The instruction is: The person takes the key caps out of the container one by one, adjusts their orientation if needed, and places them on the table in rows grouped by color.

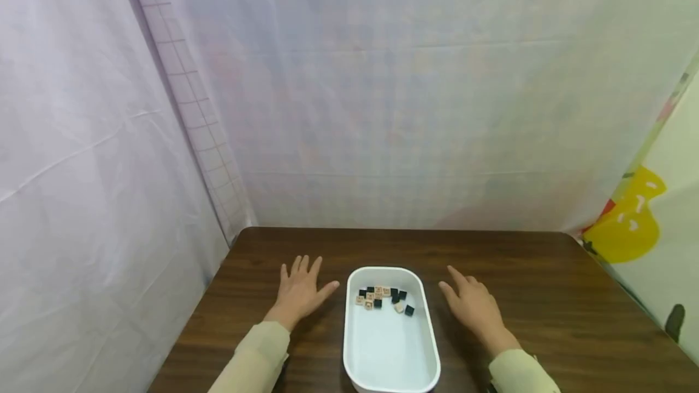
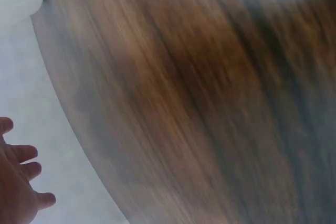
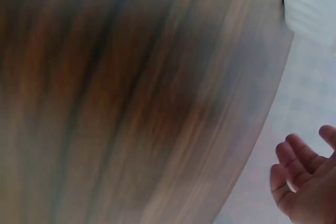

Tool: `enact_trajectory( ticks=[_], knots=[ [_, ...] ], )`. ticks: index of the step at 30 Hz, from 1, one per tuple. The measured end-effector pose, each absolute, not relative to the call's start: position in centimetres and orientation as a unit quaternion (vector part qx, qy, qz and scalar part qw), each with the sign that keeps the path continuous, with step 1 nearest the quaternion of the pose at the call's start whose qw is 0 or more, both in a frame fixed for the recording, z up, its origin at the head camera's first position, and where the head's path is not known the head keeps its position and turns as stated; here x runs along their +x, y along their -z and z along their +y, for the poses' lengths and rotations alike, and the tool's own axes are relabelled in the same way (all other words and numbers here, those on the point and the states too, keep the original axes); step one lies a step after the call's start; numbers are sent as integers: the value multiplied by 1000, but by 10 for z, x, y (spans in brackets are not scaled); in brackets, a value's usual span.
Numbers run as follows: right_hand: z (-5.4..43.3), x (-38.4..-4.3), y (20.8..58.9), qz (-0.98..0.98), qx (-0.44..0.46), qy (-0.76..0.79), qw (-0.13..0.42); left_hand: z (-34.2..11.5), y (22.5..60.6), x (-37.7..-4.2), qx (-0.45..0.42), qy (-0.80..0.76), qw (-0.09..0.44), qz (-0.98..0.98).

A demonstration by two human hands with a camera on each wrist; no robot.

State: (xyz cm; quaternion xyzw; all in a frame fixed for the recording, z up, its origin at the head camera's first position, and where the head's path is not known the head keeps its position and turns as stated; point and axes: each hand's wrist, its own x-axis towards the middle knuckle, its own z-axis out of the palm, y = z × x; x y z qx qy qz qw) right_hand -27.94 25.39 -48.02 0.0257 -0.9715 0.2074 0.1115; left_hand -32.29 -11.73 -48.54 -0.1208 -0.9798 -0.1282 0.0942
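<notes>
A white oblong tray (image 1: 390, 350) stands in the middle of the table, its long side running away from me. Near its far end lie several small square tiles (image 1: 378, 290), some tan with engraved marks, others black. My left hand (image 1: 297, 294) is spread to the left of the tray, fingers apart and holding nothing. To the right of the tray, my right hand (image 1: 473, 303) has relaxed, slightly bent fingers and is also bare. Neither hand touches the tray. In the wrist views, the left hand (image 2: 18, 177) and right hand (image 3: 307, 177) show at the lower outer corners.
The dark wood table (image 1: 218, 320) reaches back to a pale curtain (image 1: 409, 108). Another white curtain (image 1: 98, 168) hangs along the left side. A yellow gourd-shaped print (image 1: 625, 229) shows on the right wall, beside the table's edge.
</notes>
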Motion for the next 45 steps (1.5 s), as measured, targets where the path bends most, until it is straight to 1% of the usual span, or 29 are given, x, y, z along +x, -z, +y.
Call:
enact_trajectory(
  ticks=[4,9,16,25,34,39,45],
  knots=[
    [247,-279,477,-961,28,-252,115,-114,480,-321,-128,140,96,-977],
    [239,-280,473,-947,17,-311,81,-109,474,-321,-136,152,85,-975],
    [232,-279,467,-922,-3,-385,50,-99,470,-322,-162,199,95,-962],
    [217,-280,467,-913,-25,-405,37,-77,465,-320,-188,241,76,-949],
    [211,-281,470,-905,-53,-422,17,-62,462,-316,-224,223,80,-945],
    [205,-280,470,-903,-50,-425,22,-56,464,-313,-237,204,80,-947],
    [201,-281,474,-900,-52,-431,26,-52,469,-312,-241,175,61,-953]
  ],
)
